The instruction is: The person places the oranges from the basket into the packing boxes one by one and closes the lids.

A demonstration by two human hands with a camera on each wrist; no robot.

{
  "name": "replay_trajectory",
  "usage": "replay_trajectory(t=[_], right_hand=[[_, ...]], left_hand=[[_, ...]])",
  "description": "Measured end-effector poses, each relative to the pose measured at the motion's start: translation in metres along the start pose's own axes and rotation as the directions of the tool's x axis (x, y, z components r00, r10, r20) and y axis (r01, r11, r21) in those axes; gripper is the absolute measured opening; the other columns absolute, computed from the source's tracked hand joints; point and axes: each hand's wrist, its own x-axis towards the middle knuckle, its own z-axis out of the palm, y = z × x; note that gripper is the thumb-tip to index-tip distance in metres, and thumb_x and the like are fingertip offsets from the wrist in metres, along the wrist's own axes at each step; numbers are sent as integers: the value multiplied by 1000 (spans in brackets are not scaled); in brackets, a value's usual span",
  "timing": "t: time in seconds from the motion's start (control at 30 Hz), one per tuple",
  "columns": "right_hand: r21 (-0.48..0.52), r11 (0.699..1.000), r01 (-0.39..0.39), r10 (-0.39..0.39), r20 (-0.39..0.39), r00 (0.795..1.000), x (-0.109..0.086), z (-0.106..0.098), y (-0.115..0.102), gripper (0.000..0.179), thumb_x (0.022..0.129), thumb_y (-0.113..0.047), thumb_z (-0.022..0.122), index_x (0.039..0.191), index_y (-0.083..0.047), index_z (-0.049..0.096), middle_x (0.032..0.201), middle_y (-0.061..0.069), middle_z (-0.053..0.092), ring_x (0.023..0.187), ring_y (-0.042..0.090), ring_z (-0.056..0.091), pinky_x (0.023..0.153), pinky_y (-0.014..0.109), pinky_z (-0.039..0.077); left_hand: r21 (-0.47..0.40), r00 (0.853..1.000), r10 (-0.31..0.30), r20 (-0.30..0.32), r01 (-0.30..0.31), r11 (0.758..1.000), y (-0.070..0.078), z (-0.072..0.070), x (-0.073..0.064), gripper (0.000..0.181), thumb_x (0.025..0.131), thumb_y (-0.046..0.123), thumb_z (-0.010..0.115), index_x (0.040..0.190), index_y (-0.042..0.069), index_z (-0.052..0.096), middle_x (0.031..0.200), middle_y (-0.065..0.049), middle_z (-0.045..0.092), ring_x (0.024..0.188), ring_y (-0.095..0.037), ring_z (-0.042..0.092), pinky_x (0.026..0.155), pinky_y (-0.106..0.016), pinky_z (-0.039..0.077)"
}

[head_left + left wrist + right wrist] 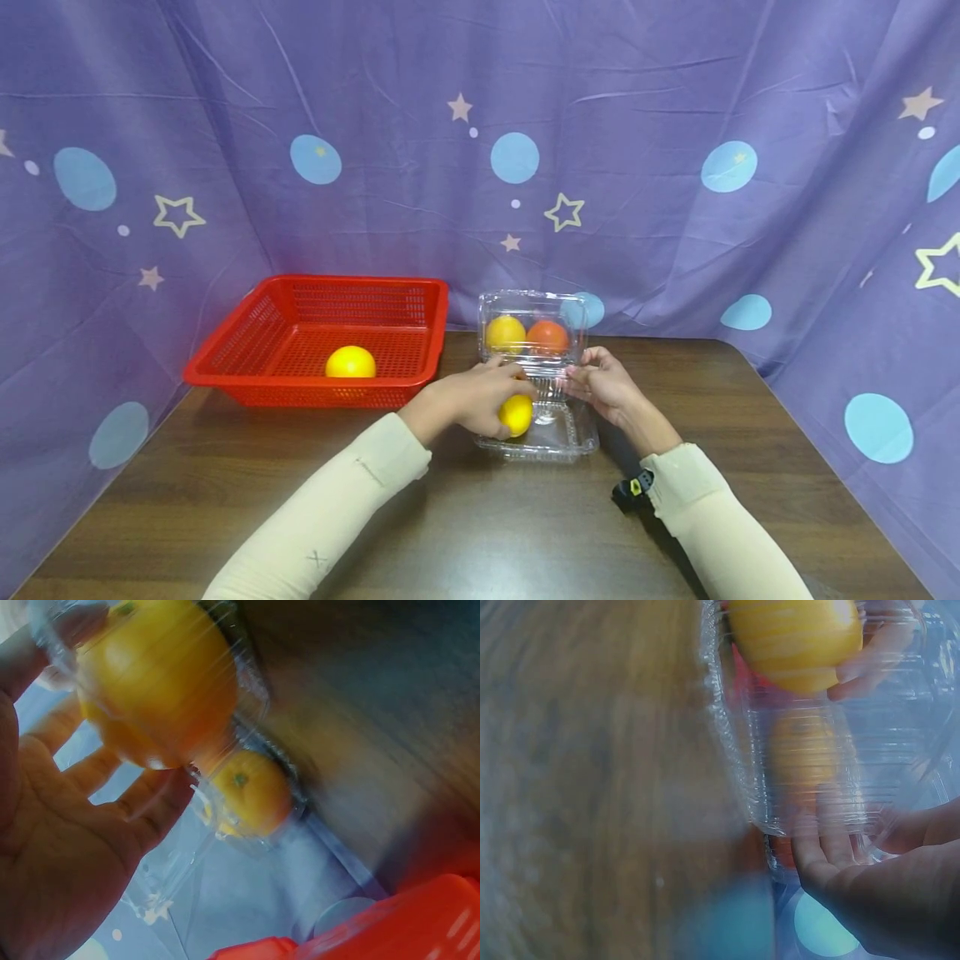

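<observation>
Our orange point(517, 417) at the clear clamshell point(562, 437)
Left hand point(478, 398) grips the orange; right hand point(606, 388) pinches the plastic edge, we think, kinda blurry.

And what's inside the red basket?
The red basket has one orange in it, close to the near side. That side mostly covers the orange's bottom, so I can't see what lies right behind it.
</observation>
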Motion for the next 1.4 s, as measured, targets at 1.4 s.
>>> replay_trajectory(t=[1.4], right_hand=[[-15,1000,1,-1,1,1000,-1,0,0,23,100,12,46,102,-7,33,91,9,61,84,16,70,95,42,56]], left_hand=[[58,954,-61,-294,81,995,-69,-53,-65,34,92,22,68,125,14,70,119,-4,63,100,-23,51,88,-41,46]])
